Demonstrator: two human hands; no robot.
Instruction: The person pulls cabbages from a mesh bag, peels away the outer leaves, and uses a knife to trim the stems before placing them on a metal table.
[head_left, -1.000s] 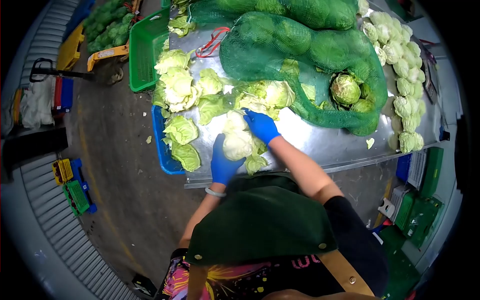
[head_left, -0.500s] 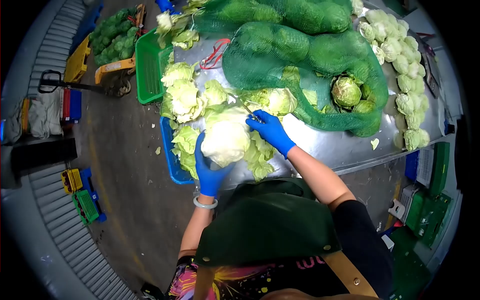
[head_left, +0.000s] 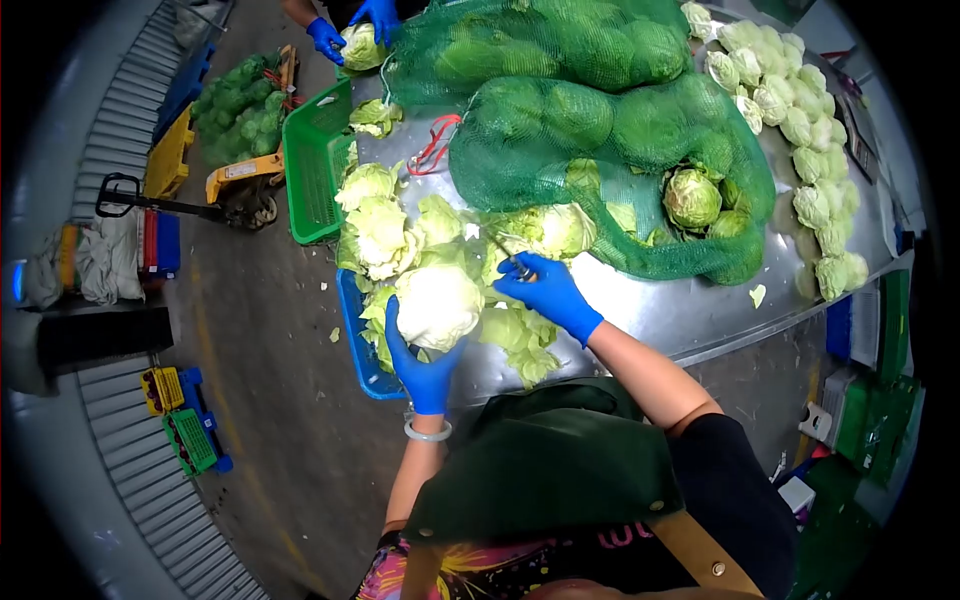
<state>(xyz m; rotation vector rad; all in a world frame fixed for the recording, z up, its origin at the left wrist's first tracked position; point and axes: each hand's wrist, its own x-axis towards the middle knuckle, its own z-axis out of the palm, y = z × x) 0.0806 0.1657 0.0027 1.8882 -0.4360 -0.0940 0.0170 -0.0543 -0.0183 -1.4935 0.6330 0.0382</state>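
Note:
A pale, trimmed cabbage [head_left: 438,307] rests in my left hand [head_left: 425,372], whose blue-gloved fingers cup its left and lower sides. My right hand [head_left: 550,292], also in a blue glove, is closed around a knife [head_left: 510,256] just right of the cabbage, with the blade pointing up and left. Loose outer leaves [head_left: 520,340] lie on the metal table [head_left: 640,310] below and between the hands. More pale green leaves [head_left: 378,237] are heaped behind the cabbage, at the table's left edge.
Green net sacks [head_left: 610,130] of cabbages cover the table's middle and back. Trimmed cabbages [head_left: 812,160] line the right side. A green crate [head_left: 312,170] and a blue crate [head_left: 358,335] stand at the left edge. A co-worker's gloved hands [head_left: 345,35] hold a cabbage at the back left.
The cabbage and my left hand are slightly lower and further right in view. Fewer leaves of the cabbage hang at its top. The co-worker's hands and cabbage have come into view.

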